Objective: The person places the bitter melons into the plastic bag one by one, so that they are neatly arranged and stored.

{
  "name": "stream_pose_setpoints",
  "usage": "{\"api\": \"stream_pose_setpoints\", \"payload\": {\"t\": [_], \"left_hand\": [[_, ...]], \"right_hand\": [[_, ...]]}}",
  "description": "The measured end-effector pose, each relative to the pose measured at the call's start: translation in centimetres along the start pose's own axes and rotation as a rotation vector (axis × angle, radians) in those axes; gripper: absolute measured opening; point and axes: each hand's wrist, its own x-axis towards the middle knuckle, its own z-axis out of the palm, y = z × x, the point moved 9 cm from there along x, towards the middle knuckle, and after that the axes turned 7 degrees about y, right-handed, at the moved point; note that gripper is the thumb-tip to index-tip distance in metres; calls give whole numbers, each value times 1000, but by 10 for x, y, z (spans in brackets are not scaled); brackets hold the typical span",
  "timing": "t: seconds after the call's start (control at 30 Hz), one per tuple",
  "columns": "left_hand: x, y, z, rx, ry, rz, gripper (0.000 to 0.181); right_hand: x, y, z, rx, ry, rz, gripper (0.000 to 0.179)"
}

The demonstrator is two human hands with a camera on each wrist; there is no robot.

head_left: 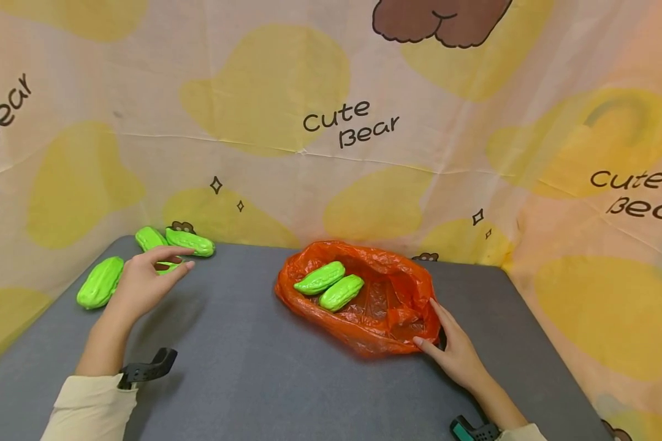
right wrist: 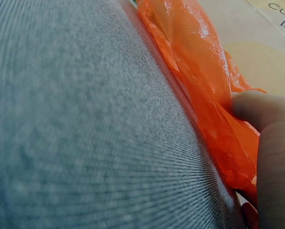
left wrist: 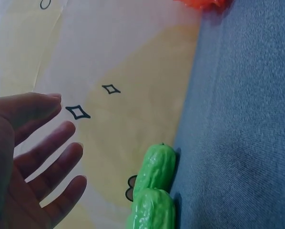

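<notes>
An orange-red plastic bag [head_left: 358,337] lies open-mouthed on the table, with two bright green bitter melons [head_left: 320,278] inside at its left end. My right hand [head_left: 456,355] grips the bag's right end, the thumb [right wrist: 257,109] pressed against the plastic at the front and the other fingers around the far side, partly hidden. At the left, my left hand [head_left: 149,278] hovers empty above the table, thumb and forefinger apart. Close around it lie several more bitter melons [head_left: 100,283], one partly hidden behind the hand. Two glossy bitter melons [left wrist: 156,167] show in the left wrist view.
The grey cloth-covered table [head_left: 243,380] runs back to a hanging fabric backdrop [head_left: 276,92] printed with yellow patches and lettering. The backdrop also closes in the left and right sides. A black strap device [head_left: 149,367] sits on the left wrist.
</notes>
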Motion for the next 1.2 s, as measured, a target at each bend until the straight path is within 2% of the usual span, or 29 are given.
{"api": "stream_pose_setpoints", "payload": {"t": [0.23, 0.5, 0.9, 1.2], "left_hand": [[0, -7, 0, -18, -12, 0, 30], [0, -18, -1, -15, -6, -28, 34], [-1, -31, -5, 37, 74, -12, 30], [-3, -39, 0, 15, 41, -11, 33]], "right_hand": [[-1, 0, -1, -2, 0, 7, 87], [0, -1, -1, -8, 5, -2, 87], [-1, -1, 0, 15, 12, -15, 86], [-1, 0, 0, 9, 3, -9, 86]]}}
